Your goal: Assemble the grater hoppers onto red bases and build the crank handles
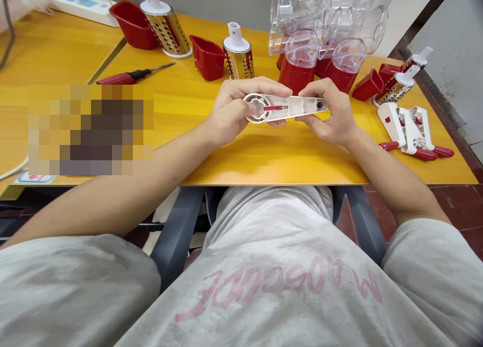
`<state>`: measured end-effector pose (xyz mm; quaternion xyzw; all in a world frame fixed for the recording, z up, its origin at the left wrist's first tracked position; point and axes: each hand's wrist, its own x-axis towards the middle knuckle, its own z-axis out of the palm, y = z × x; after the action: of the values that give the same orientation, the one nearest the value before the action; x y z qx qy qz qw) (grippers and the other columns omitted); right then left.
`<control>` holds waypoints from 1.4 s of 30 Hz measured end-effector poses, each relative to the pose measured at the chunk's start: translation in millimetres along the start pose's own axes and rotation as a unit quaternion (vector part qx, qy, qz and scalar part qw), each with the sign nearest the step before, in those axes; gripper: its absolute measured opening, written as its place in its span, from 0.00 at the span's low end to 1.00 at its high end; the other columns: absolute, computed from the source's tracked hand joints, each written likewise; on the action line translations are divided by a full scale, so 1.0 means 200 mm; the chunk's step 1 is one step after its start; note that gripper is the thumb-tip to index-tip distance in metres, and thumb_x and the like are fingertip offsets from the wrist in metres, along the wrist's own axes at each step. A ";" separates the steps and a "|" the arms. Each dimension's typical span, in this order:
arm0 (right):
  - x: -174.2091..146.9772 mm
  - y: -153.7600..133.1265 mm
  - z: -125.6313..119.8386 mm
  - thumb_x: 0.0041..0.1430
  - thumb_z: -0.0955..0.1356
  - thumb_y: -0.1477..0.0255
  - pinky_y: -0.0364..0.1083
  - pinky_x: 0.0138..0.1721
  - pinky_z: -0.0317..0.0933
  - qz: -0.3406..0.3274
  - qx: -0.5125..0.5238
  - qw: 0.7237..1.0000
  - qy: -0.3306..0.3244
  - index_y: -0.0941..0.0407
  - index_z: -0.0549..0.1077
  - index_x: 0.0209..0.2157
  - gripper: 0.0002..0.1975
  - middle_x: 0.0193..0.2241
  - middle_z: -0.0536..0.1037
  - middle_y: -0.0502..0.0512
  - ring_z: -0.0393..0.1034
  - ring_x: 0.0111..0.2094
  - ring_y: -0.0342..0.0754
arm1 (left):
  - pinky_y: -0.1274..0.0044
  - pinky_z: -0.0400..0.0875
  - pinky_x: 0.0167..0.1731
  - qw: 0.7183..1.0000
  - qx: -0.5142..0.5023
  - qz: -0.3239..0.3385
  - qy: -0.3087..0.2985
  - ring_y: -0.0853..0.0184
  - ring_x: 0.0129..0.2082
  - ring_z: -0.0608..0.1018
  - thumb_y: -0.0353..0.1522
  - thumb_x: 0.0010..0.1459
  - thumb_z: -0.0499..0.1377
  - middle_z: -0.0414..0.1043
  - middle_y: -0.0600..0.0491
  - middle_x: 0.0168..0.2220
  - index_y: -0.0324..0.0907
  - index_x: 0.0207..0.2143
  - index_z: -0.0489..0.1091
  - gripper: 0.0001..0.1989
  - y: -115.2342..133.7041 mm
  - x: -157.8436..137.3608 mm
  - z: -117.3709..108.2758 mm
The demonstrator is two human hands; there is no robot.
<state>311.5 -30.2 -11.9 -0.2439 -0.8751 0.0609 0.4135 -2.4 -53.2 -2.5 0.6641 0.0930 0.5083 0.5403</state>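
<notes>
Above the table, both my hands hold a white plastic crank arm [296,105] level, its hollow ribbed side towards me. Inside it lie a thin red rod [272,108] and a small spring [285,107]. My left hand [232,108] grips the wide round end, its thumb pressed into the ring. At the narrow end, by a dark hole, my right hand [334,110] pinches the arm between thumb and fingers. Several similar white crank arms with red grips [407,130] lie to the right.
A red-handled screwdriver [130,76] lies at left. Behind my hands stand perforated metal grater drums [168,29], red hoppers [209,57] and red bases [298,72] with clear plastic housings [298,14]. The wooden table's [264,160] front edge is close to my body. A blurred patch covers the left.
</notes>
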 end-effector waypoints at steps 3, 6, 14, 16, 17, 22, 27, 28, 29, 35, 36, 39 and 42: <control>0.00 0.01 0.00 0.79 0.74 0.28 0.58 0.55 0.90 0.006 -0.004 1.000 -0.007 0.50 0.82 0.67 0.42 0.56 0.90 0.58 0.88 0.51 0.53 | 0.64 0.97 0.41 0.998 0.048 0.023 0.015 0.51 0.42 0.97 0.47 0.70 0.80 0.96 0.40 0.55 0.44 0.58 0.97 0.22 -0.03 0.00 -0.01; 0.01 0.01 -0.02 0.80 0.74 0.29 0.62 0.60 0.91 0.010 -0.018 1.000 -0.022 0.50 0.81 0.68 0.41 0.57 0.90 0.58 0.88 0.52 0.54 | 0.66 0.95 0.40 0.996 0.086 0.023 0.031 0.52 0.43 0.97 0.42 0.70 0.79 0.96 0.44 0.55 0.49 0.56 0.98 0.16 -0.03 0.00 0.00; 0.05 -0.12 0.05 0.88 0.68 0.38 0.73 0.79 0.83 -0.037 -0.071 0.997 -0.018 0.47 0.84 0.72 0.33 0.69 0.85 0.62 0.84 0.72 0.62 | 0.61 0.93 0.53 0.983 0.174 -0.031 0.048 0.47 0.53 0.94 0.44 0.69 0.75 0.94 0.45 0.57 0.51 0.53 0.93 0.15 -0.05 0.01 0.00; 0.06 -0.16 0.09 0.91 0.66 0.43 0.70 0.75 0.86 -0.020 -0.072 0.997 -0.008 0.47 0.87 0.70 0.29 0.68 0.85 0.63 0.84 0.70 0.61 | 0.59 0.91 0.60 0.983 0.179 -0.022 0.041 0.46 0.57 0.91 0.46 0.68 0.75 0.93 0.45 0.59 0.50 0.52 0.92 0.15 -0.07 0.01 -0.01; 0.06 -0.18 0.11 0.92 0.65 0.46 0.68 0.72 0.86 -0.014 -0.072 0.997 -0.002 0.47 0.89 0.68 0.28 0.67 0.85 0.63 0.85 0.70 0.61 | 0.58 0.90 0.63 0.983 0.177 -0.023 0.036 0.46 0.58 0.91 0.46 0.68 0.76 0.93 0.45 0.59 0.49 0.51 0.92 0.15 -0.07 0.01 -0.01; 0.07 -0.19 0.15 0.92 0.65 0.51 0.66 0.69 0.85 -0.004 -0.078 0.997 -0.006 0.47 0.92 0.61 0.25 0.65 0.83 0.63 0.84 0.67 0.60 | 0.57 0.86 0.70 0.985 0.154 -0.072 0.021 0.44 0.63 0.89 0.45 0.69 0.76 0.92 0.43 0.58 0.46 0.52 0.88 0.16 -0.06 0.00 0.02; 0.06 -0.17 0.14 0.90 0.67 0.55 0.70 0.71 0.83 0.013 -0.087 0.995 -0.045 0.48 0.92 0.59 0.22 0.67 0.80 0.66 0.80 0.66 0.62 | 0.60 0.84 0.74 0.990 0.120 -0.079 -0.009 0.46 0.68 0.88 0.38 0.62 0.76 0.92 0.45 0.64 0.47 0.60 0.86 0.24 -0.10 -0.01 0.00; 0.06 -0.17 0.14 0.90 0.67 0.55 0.71 0.72 0.83 0.014 -0.088 0.994 -0.055 0.49 0.91 0.59 0.21 0.67 0.80 0.66 0.80 0.66 0.63 | 0.60 0.84 0.74 0.989 0.122 -0.081 -0.011 0.46 0.68 0.88 0.38 0.62 0.76 0.92 0.45 0.64 0.46 0.60 0.86 0.24 -0.10 -0.01 -0.01; 0.06 -0.16 0.14 0.91 0.67 0.55 0.71 0.73 0.82 0.012 -0.090 0.994 -0.063 0.49 0.91 0.58 0.21 0.67 0.80 0.67 0.79 0.66 0.63 | 0.59 0.84 0.74 0.988 0.129 -0.086 -0.008 0.46 0.67 0.88 0.39 0.63 0.76 0.91 0.44 0.64 0.46 0.60 0.86 0.23 -0.11 -0.01 -0.01; 0.05 -0.11 0.13 0.93 0.65 0.57 0.68 0.71 0.83 -0.022 -0.117 0.991 -0.059 0.51 0.88 0.56 0.21 0.62 0.80 0.64 0.80 0.65 0.60 | 0.58 0.86 0.70 0.982 0.152 -0.108 0.011 0.46 0.64 0.89 0.46 0.67 0.79 0.91 0.43 0.57 0.44 0.53 0.85 0.20 -0.09 -0.01 0.03; 0.04 -0.10 0.13 0.92 0.64 0.57 0.67 0.70 0.84 -0.022 -0.120 0.991 -0.055 0.51 0.87 0.56 0.21 0.61 0.80 0.63 0.80 0.64 0.60 | 0.59 0.86 0.69 0.983 0.151 -0.109 0.011 0.46 0.63 0.89 0.47 0.67 0.79 0.91 0.44 0.57 0.44 0.53 0.84 0.20 -0.09 -0.01 0.03; 0.02 -0.07 0.14 0.92 0.64 0.57 0.67 0.69 0.83 -0.023 -0.123 0.991 -0.051 0.49 0.87 0.58 0.20 0.60 0.81 0.62 0.79 0.64 0.59 | 0.61 0.86 0.67 0.984 0.143 -0.109 0.004 0.49 0.61 0.90 0.46 0.68 0.79 0.92 0.44 0.58 0.44 0.55 0.85 0.21 -0.09 -0.01 0.03; 0.01 -0.02 0.15 0.93 0.64 0.56 0.67 0.68 0.82 -0.045 -0.114 0.991 -0.046 0.48 0.86 0.60 0.21 0.61 0.80 0.62 0.78 0.64 0.60 | 0.63 0.86 0.65 0.985 0.137 -0.102 -0.005 0.51 0.59 0.90 0.46 0.68 0.79 0.92 0.44 0.60 0.44 0.57 0.86 0.22 -0.10 -0.01 0.02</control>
<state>286.0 -30.7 -29.3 -0.2465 -0.9046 -0.0466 0.3447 8.3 -48.7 -19.5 0.7211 0.2267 0.4298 0.4940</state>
